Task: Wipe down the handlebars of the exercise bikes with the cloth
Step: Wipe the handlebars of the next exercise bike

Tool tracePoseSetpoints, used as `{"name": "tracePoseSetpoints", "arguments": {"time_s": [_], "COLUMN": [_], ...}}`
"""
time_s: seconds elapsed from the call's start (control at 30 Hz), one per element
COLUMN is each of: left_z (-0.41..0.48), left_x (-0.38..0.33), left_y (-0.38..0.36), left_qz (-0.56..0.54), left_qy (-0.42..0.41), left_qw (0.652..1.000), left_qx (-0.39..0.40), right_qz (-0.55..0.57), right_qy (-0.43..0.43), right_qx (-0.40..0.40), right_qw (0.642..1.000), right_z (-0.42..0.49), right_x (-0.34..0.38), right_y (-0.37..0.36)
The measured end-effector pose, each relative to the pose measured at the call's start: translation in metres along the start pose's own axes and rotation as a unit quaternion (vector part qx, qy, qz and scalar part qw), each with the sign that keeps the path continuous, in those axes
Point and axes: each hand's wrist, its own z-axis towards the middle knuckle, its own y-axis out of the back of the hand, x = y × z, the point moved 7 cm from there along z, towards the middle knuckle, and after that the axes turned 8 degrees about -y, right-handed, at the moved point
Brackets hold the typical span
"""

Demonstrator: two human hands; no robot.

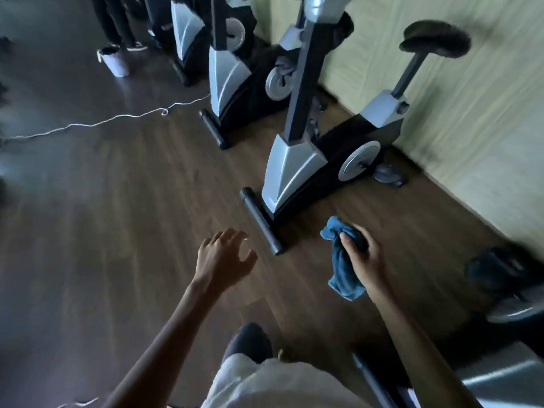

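While the left hand [225,254] hangs open, fingers spread, the right hand [363,254] grips the blue cloth [341,272] near the closest exercise bike [297,169].

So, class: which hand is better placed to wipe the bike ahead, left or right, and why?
Right. The right hand grips the blue cloth; the left hand is open and holds nothing. The handlebars of the bike ahead are out of view.

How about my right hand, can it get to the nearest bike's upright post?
Likely yes: nothing stands between the right hand, gripping the blue cloth, and the post, though a step forward seems needed.
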Motion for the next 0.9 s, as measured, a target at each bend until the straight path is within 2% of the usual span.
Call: {"name": "tracePoseSetpoints", "arguments": {"time_s": [0.2, 0.4, 0.57, 0.67, 0.9], "left_z": [0.197, 0.342, 0.388, 0.393, 0.354], "left_x": [-0.037, -0.122, -0.230, -0.302, -0.476], "left_y": [0.003, 0.011, 0.001, -0.002, 0.029], "left_qz": [-0.027, -0.062, -0.074, -0.078, -0.176], "left_qy": [-0.156, -0.335, -0.464, -0.533, -0.692], "left_qw": [0.987, 0.940, 0.878, 0.839, 0.700], "left_qx": [0.007, 0.021, 0.086, 0.079, 0.022], "right_qz": [-0.019, -0.084, -0.068, -0.056, -0.057], "right_qy": [0.007, 0.015, -0.014, -0.044, -0.002], "right_qx": [-0.170, -0.333, -0.467, -0.535, -0.658], "right_qw": [0.985, 0.939, 0.881, 0.842, 0.751], "right_z": [0.098, 0.132, 0.111, 0.086, 0.020], "right_x": [0.036, 0.086, 0.103, 0.108, 0.146], "right_y": [0.042, 0.092, 0.139, 0.174, 0.260]}}
